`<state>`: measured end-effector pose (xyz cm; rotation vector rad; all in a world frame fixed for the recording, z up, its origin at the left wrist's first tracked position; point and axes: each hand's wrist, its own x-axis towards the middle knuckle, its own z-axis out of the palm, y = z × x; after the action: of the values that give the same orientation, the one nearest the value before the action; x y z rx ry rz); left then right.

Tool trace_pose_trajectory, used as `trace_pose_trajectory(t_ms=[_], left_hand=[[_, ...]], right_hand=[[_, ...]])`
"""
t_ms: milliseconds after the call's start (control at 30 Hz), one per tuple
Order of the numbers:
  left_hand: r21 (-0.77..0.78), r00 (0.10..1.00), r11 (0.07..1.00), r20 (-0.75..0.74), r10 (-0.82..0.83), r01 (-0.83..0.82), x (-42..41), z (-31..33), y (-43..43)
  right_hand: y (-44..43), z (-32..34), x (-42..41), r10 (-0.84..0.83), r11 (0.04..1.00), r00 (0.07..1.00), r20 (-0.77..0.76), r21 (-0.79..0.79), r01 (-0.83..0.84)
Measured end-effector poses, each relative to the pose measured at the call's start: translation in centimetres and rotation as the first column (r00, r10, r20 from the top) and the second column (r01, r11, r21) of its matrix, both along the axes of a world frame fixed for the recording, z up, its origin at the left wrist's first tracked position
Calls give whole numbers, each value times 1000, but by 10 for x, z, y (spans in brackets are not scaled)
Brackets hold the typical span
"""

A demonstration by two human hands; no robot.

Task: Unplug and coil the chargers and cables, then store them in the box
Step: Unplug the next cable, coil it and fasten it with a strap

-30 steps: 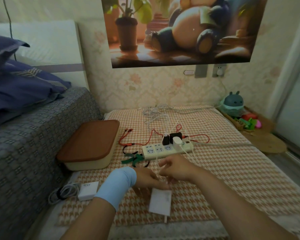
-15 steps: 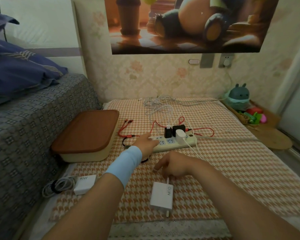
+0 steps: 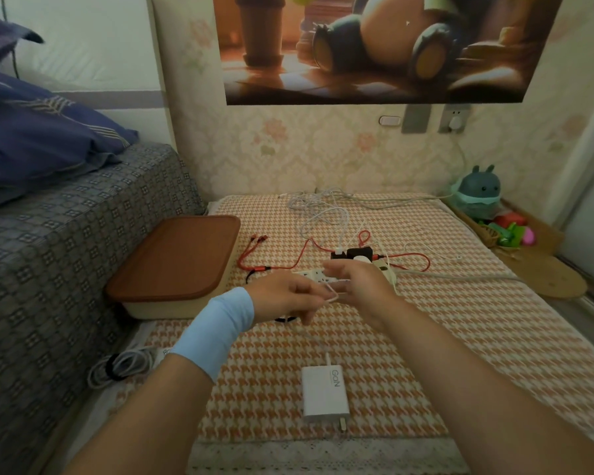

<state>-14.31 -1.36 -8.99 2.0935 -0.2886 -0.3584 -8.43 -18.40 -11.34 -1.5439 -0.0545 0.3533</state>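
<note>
Left hand and right hand pinch a white cable loop.
A quick pull could tangle it, or drag the charger (lying just below) along.

Left hand is off the power strip now, drawn back beside our right hand, which is up off the mat. Between them we now hold a loop of the thin white cable, lifted clear.
</note>
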Motion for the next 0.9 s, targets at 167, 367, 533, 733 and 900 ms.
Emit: trace_pose_trajectory(t_ms=[167,367,533,733,900], left_hand=[[-141,993,990,-113,-46,29,-12,0,2],[-159,857,843,-132,498,-514,6,-2,-3],[-465,744,583,-464,481,-666,12,-6,-3],[-416,796,693,-444,411,-589,6,-8,-5],[-167,957,982,-286,42,-93,-13,6,-20]], right_hand=[[1,0,-2,54,979,962,-267,203,1],[-9,11,-17,331,889,939,-93,-302,-343],[-12,12,-33,560,720,828,-38,-472,-509],[-6,15,-27,405,760,912,65,-579,-296],[-2,15,-20,164,985,978,-129,-42,-170]])
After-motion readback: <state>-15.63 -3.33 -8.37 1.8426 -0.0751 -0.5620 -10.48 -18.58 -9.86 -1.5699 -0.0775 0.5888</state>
